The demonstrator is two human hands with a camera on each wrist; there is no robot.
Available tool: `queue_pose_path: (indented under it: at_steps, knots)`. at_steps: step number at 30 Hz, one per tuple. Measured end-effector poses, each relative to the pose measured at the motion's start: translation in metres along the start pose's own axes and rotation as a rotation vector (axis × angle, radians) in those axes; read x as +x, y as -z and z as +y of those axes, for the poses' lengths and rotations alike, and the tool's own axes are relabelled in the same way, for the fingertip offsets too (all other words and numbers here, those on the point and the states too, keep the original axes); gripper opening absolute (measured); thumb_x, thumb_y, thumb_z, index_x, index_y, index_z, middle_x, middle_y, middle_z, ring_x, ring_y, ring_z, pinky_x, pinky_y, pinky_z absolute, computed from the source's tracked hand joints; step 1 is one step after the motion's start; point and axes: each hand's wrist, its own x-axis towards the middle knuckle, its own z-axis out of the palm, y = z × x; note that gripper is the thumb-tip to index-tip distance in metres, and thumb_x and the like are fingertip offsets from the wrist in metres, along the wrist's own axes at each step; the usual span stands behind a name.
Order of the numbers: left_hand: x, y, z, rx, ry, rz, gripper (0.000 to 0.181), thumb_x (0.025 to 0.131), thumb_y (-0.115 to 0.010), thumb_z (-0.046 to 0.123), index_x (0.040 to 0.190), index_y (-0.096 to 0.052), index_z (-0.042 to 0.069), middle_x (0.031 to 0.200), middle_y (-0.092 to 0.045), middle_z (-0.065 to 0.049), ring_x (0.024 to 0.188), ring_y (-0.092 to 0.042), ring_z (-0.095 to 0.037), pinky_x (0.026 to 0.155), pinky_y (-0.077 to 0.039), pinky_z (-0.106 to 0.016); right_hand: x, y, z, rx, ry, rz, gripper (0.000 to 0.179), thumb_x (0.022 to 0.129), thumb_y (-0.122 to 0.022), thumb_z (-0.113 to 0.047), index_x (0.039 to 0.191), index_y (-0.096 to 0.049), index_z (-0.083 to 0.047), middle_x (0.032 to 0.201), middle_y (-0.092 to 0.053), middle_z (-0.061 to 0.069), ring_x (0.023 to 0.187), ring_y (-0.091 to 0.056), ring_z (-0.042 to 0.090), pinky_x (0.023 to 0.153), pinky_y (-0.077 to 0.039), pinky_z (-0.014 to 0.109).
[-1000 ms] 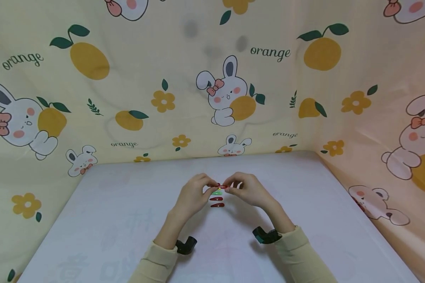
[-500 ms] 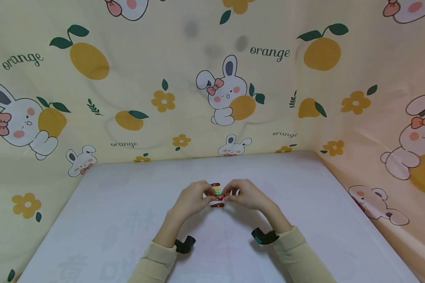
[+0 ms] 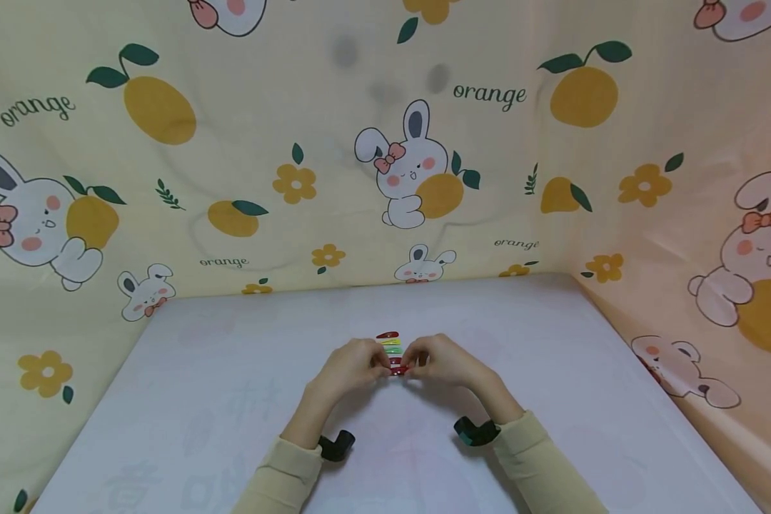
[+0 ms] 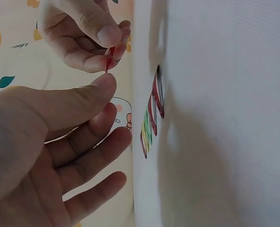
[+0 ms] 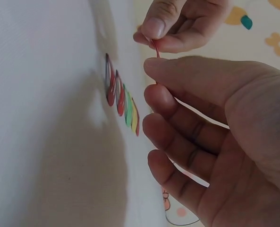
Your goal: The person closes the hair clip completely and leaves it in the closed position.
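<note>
A red snap hair clip (image 4: 110,57) is held up between my two hands, one end at each. My left hand (image 3: 355,365) pinches one end with thumb and finger, and my right hand (image 3: 448,361) pinches the other; fingertips cover both ends. In the right wrist view only a thin red edge of this clip (image 5: 156,49) shows. Below the hands, more snap clips lie in a row on the table: a red one (image 3: 387,335) at the far end, then yellow (image 3: 389,342), green (image 3: 393,350) and two red ones (image 5: 121,101) nearest me.
The clips lie on a white-covered table (image 3: 231,400). Behind it and along its sides hangs a cream curtain (image 3: 334,93) printed with rabbits and oranges. A black wrist camera (image 3: 337,445) sits on the left wrist, another black camera (image 3: 477,432) on the right.
Both hands have come nearer to me, from above the far end of the row to above its near end, with the red hair clip between them. The far clips are uncovered now.
</note>
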Motion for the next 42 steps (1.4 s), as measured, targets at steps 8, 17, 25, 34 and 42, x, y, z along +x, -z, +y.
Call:
queue_pose_path:
  at_steps: [8, 17, 25, 34, 42]
  knots:
    - [-0.001, -0.005, -0.001, -0.009, 0.058, -0.063, 0.008, 0.090, -0.080, 0.014, 0.085, -0.075, 0.017, 0.076, -0.062, 0.009, 0.070, -0.055, -0.010, 0.064, -0.046, -0.029, 0.001, -0.007, 0.004, -0.030, -0.039, -0.027, 0.010, 0.088, -0.079, -0.007, 0.097, -0.076, -0.012, 0.082, -0.067, -0.008, 0.075, -0.059, 0.012, 0.067, -0.051, 0.027]
    - [-0.001, -0.010, 0.000, 0.030, 0.068, -0.091, 0.010, 0.089, -0.076, 0.009, 0.082, -0.073, 0.017, 0.078, -0.063, 0.008, 0.070, -0.054, -0.010, 0.063, -0.045, -0.029, 0.003, -0.013, 0.013, -0.068, -0.056, -0.048, 0.011, 0.088, -0.080, -0.006, 0.093, -0.075, -0.015, 0.081, -0.066, -0.009, 0.075, -0.060, 0.011, 0.069, -0.052, 0.027]
    - [0.000, -0.016, -0.001, 0.048, 0.071, -0.111, 0.011, 0.090, -0.079, 0.013, 0.082, -0.073, 0.018, 0.073, -0.061, 0.009, 0.068, -0.054, -0.009, 0.063, -0.046, -0.030, 0.003, -0.016, 0.013, -0.073, -0.057, -0.055, 0.011, 0.088, -0.082, -0.008, 0.091, -0.075, -0.015, 0.081, -0.066, -0.010, 0.076, -0.059, 0.010, 0.070, -0.052, 0.026]
    - [0.000, -0.018, -0.001, 0.057, 0.083, -0.120, 0.010, 0.091, -0.078, 0.011, 0.084, -0.074, 0.016, 0.074, -0.061, 0.009, 0.069, -0.054, -0.010, 0.064, -0.046, -0.029, 0.002, -0.018, 0.011, -0.091, -0.063, -0.046, 0.011, 0.088, -0.083, -0.008, 0.091, -0.075, -0.015, 0.079, -0.064, -0.009, 0.075, -0.058, 0.012, 0.069, -0.050, 0.029]
    - [-0.001, -0.018, -0.004, 0.049, 0.082, -0.117, 0.010, 0.090, -0.079, 0.010, 0.084, -0.074, 0.016, 0.075, -0.062, 0.009, 0.069, -0.054, -0.010, 0.065, -0.047, -0.028, 0.002, -0.019, 0.008, -0.090, -0.089, -0.049, 0.010, 0.088, -0.082, -0.008, 0.092, -0.075, -0.015, 0.077, -0.063, -0.008, 0.073, -0.057, 0.011, 0.067, -0.049, 0.027]
